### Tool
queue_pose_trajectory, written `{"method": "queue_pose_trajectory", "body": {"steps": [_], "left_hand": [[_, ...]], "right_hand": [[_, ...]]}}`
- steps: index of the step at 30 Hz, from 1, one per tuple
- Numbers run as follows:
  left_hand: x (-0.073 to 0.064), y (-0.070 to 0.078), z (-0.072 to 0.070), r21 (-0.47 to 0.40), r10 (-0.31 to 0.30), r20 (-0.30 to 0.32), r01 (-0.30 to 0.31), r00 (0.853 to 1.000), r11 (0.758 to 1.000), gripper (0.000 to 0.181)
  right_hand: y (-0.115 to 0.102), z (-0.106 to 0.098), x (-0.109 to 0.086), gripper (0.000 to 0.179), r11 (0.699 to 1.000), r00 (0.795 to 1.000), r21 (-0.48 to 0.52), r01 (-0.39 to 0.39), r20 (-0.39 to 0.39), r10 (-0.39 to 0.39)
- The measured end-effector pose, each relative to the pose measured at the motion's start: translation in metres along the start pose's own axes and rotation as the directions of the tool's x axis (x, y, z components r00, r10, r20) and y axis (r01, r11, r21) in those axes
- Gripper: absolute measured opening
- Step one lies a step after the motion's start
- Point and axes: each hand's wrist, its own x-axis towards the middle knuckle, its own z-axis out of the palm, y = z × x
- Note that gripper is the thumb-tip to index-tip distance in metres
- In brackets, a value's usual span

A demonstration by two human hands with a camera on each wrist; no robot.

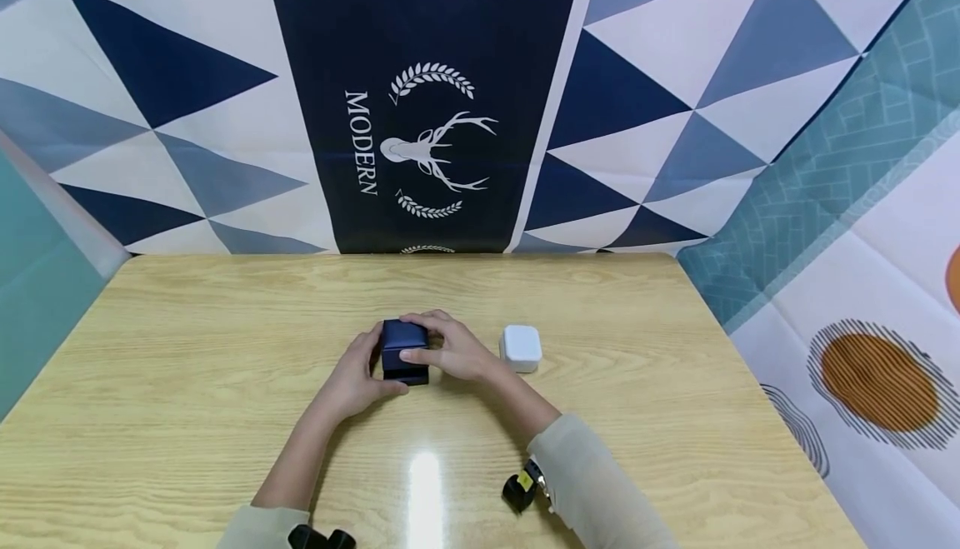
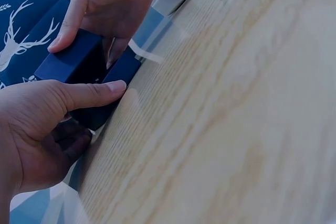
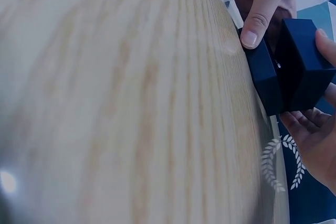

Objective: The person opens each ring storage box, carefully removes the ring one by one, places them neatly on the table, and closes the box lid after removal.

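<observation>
A small dark blue jewelry box (image 1: 405,353) sits on the wooden table, its lid (image 3: 306,51) tilted up from its base (image 3: 265,80). A tiny bright speck shows in the dark gap between the two parts in the right wrist view. My left hand (image 1: 356,378) grips the base from the left, thumb along the near side. From the right, my right hand (image 1: 453,347) holds the lid between thumb and fingers. Past the right hand stands a white rounded cube (image 1: 521,347).
The pale wooden table (image 1: 225,399) ends at a far edge against a patterned cloth (image 1: 442,99) with a deer print. Another cloth with orange ovals (image 1: 877,382) hangs at the right. Black wrist devices (image 1: 519,491) sit at both sleeves.
</observation>
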Motion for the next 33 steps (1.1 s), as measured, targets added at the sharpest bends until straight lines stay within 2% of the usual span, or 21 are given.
{"method": "queue_pose_trajectory", "body": {"steps": [6, 16, 33], "left_hand": [[-0.0005, 0.0002, 0.0007, -0.010, -0.008, -0.004, 0.008, 1.000, 1.000, 0.100], [0.0008, -0.0006, 0.0013, -0.015, -0.011, -0.006, 0.011, 1.000, 1.000, 0.101], [0.0004, -0.0006, 0.0017, 0.001, 0.002, -0.006, -0.002, 1.000, 1.000, 0.102]], "right_hand": [[0.0018, 0.0004, 0.0002, 0.051, 1.000, 1.000, -0.006, 0.002, -0.001, -0.002], [0.0019, 0.0005, 0.0014, 0.049, 0.999, 1.000, 0.037, -0.025, -0.006, 0.025], [0.0029, 0.0000, 0.0036, 0.048, 0.997, 1.000, 0.072, -0.003, -0.018, 0.004]]}}
